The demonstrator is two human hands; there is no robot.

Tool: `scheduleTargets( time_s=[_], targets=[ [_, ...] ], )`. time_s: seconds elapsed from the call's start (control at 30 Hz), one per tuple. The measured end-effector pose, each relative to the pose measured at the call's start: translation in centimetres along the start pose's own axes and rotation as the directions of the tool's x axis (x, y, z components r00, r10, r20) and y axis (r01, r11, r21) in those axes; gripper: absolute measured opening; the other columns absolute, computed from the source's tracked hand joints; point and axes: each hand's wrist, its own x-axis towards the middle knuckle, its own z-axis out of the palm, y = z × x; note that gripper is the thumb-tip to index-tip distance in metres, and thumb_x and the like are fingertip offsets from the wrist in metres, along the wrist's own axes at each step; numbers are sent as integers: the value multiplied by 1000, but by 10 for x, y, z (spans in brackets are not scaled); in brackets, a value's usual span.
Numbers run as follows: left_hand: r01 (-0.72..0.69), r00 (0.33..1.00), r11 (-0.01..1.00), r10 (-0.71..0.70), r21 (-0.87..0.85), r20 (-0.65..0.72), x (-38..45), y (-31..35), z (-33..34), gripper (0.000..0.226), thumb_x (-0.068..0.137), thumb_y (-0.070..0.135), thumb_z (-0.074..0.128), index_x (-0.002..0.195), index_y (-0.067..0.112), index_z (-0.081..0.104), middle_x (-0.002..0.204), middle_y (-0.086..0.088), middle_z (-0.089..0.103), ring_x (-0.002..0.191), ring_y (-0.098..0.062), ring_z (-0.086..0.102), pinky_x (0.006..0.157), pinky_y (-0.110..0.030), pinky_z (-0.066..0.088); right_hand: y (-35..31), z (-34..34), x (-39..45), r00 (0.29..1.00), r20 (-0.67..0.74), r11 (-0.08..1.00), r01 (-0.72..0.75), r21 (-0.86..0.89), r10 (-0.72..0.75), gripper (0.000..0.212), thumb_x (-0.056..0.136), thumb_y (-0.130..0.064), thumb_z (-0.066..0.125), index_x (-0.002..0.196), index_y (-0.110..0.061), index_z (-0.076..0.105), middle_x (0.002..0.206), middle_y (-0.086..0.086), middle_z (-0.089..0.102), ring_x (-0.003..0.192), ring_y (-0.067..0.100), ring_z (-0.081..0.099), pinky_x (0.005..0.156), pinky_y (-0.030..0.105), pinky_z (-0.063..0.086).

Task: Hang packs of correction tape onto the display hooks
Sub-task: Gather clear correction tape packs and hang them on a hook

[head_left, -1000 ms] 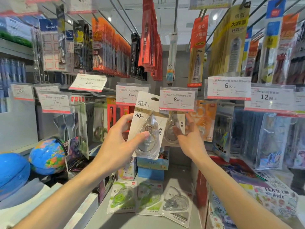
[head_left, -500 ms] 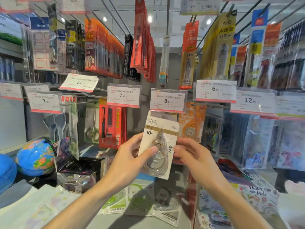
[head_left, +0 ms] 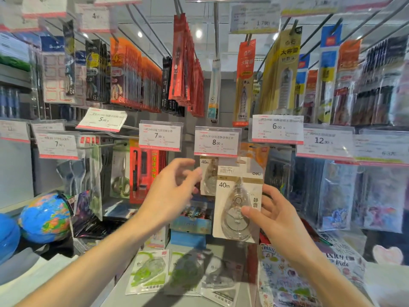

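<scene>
Down at seven o'clock, on the grey shelf (head_left: 115,291), three correction tape packs (head_left: 183,273) still lay flat, waiting to go up, so the job looked partly done at best. Moving right, the left hand (head_left: 170,196) hovered at about nine o'clock from the picture's centre, empty, its fingers loosely spread and blurred. Half a second earlier that same hand had pinched the 40m pack by its left edge; it had since let go and drifted left. Just past it, at twelve o'clock above centre, one pack (head_left: 208,176) already hung under the 8.00 price tag (head_left: 217,141), which counted as finished work. In front of it and slightly right, the 40m pack (head_left: 238,202) stood upright, its top edge tucked just beneath that tag. Whether its hole had caught the hook could not be told, since the tag hid the hook's tip. Further right, at four o'clock, the right hand (head_left: 272,216) held this pack, thumb on the clear blister and fingers behind the card; earlier it had only steadied the right edge lower down.
</scene>
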Motion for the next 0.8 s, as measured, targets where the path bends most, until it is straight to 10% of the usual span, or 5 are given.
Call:
scheduleTargets(
  time_s=[0.8],
  targets=[
    [-173,984,981,167,-86,-67,29,55,-21,13,100,43,61,97,31,65,76,6,79,59,-15,73,57,-24,55,-11,23,51,999,16,994,32,-102,-31,45,95,-21,75,117,-49,48,98,-39,75,100,-9,73,78,10,58]
  ],
)
